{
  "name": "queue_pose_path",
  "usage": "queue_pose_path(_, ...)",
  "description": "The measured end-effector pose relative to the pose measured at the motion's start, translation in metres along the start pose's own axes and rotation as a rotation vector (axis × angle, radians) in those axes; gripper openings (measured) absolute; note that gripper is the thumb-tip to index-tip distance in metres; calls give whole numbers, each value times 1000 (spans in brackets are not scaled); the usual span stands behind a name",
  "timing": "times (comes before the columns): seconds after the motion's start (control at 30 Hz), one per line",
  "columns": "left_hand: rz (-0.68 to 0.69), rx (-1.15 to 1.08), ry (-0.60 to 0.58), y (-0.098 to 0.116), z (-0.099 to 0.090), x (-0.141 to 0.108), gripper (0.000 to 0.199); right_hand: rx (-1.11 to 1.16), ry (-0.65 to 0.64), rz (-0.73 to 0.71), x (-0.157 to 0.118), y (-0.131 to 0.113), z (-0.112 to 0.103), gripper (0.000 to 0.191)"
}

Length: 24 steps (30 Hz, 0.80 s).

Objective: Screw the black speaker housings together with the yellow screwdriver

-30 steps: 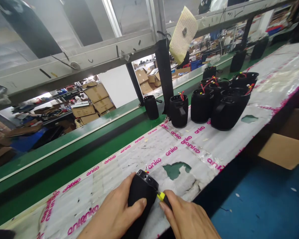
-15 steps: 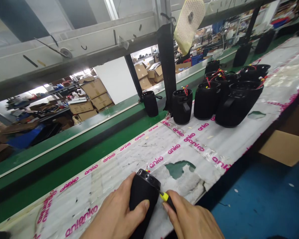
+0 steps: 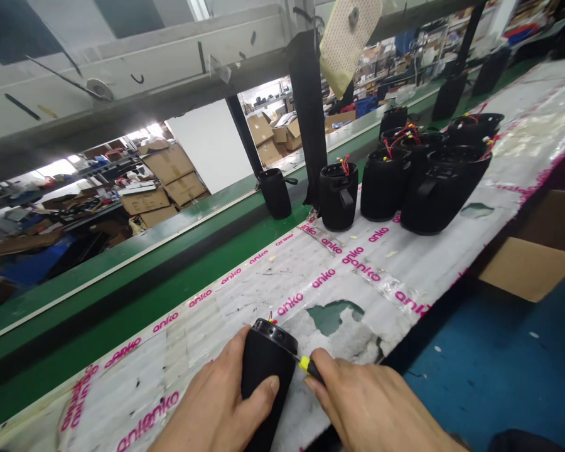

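Note:
A black fabric-covered cylinder (image 3: 269,367) lies tilted near the bottom centre, its open, hard black rim facing up and away. Small red and yellow wires stick out at that rim. Wrapped around its left side is my left hand (image 3: 221,398), thumb across the front. My right hand (image 3: 367,392) is closed on a tool (image 3: 309,367) with a yellow and black handle. The tool's thin metal tip touches the cylinder near the rim's right edge.
Several black cylinders (image 3: 338,204) with red wires stand on the white-covered bench (image 3: 245,295). Another cylinder (image 3: 276,193) stands on the green conveyor (image 3: 169,276) beyond. An open cardboard box (image 3: 530,267) is at the right, below the bench edge. A yellow pad (image 3: 348,44) hangs overhead.
The view has shifted slightly. My right wrist and forearm show more at the lower right, with the tool lying flatter against the rim's edge. My left hand keeps its hold on the cylinder.

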<state>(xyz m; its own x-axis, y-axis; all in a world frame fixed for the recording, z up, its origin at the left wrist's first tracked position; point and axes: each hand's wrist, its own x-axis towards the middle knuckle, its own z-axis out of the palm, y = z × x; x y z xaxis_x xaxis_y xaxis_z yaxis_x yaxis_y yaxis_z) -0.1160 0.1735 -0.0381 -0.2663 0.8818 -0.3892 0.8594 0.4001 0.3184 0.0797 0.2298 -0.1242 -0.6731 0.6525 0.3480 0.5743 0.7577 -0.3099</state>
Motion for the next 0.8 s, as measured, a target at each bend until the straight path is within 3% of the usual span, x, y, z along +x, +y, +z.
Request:
queue_pose_path(0.17,-5,12,3,-3,0,3,77,-2,-141,16,10,2,-12,2)
queue_pose_path(0.27,8,-11,19,-3,-1,4,77,27,-169,63,8,2,-8,4)
queue_pose_path(0.47,78,-61,77,2,-1,-4,71,375,-17,38,-13,6,19,19)
queue_pose_path(0.6,96,-74,85,2,-1,-7,70,559,89,97,-18,9,14,23)
queue_pose_path(0.7,79,-71,51,6,-2,-7,72,536,137,154,-14,8,6,22)
queue_pose_path(0.8,34,-40,38,12,-2,-8,76,378,99,68,-10,7,7,24)
